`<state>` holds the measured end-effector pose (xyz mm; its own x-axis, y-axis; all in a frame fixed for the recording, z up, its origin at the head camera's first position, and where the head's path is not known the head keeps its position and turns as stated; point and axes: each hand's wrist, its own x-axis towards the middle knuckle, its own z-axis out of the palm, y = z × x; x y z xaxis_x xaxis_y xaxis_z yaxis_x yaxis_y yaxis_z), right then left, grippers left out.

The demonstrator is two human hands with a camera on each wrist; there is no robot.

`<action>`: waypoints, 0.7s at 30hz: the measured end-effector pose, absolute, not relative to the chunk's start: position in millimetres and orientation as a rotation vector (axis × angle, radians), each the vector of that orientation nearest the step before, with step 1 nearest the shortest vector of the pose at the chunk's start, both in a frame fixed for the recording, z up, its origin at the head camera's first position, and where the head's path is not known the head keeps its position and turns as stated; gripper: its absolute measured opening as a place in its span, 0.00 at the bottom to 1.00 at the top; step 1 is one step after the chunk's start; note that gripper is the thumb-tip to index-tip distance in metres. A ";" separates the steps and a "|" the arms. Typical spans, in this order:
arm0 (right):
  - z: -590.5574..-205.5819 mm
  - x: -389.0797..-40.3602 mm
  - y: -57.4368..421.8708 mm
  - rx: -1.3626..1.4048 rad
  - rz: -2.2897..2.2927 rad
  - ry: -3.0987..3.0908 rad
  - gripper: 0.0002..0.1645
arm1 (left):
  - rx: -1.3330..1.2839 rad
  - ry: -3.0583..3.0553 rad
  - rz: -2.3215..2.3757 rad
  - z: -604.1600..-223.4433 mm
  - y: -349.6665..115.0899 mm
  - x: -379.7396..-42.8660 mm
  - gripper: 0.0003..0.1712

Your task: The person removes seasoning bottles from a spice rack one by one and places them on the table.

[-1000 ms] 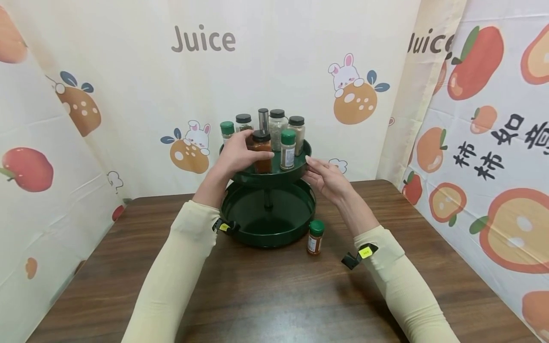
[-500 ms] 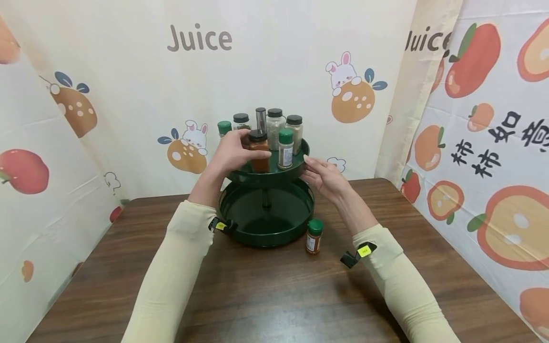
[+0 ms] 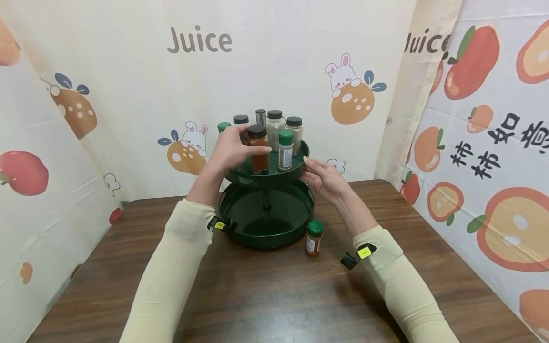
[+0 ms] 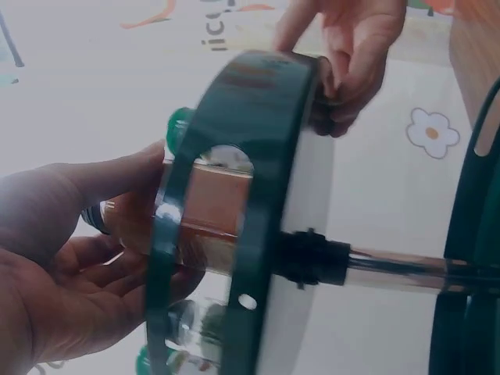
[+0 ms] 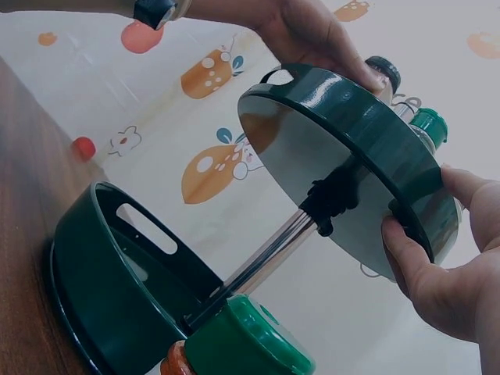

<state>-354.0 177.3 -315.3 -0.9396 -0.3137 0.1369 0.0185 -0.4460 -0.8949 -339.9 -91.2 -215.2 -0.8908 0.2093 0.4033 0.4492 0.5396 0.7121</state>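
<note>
A dark green two-tier spice rack [image 3: 268, 181] stands on the table. Near the front of its upper tier, my left hand [image 3: 229, 150] grips a black-lidded jar of red-brown spice [image 3: 259, 153]. The left wrist view shows the jar [image 4: 211, 203] through the tier's handle slot, thumb and fingers on either side of it. My right hand [image 3: 328, 178] holds the upper tier's rim at the right, with fingers above and below the edge in the right wrist view. Close to the held jar stands a green-capped shaker [image 3: 286, 151].
Several other jars, including a black-lidded pale one [image 3: 275, 128], crowd the upper tier. The lower tier [image 3: 263, 240] shows bare green metal. A green-capped red spice bottle [image 3: 314, 238] stands on the wooden table [image 3: 274, 295] beside it. Printed curtains hang behind and at the sides.
The black-lidded spice jar has risen slightly with my left hand in the last half second. My right hand stays at the tier's rim. The head view shifted a little.
</note>
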 end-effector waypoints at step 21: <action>-315.1 -353.4 178.4 -0.394 -2.453 1.576 0.43 | -0.764 -2.328 -1.313 -186.7 -74.3 -280.7 0.32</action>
<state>-353.4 178.4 -315.1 -0.9446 -0.3076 0.1148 0.0234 -0.4119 -0.9109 -280.7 -74.3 -186.7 -0.7890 0.2785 0.5476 0.6127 0.4221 0.6682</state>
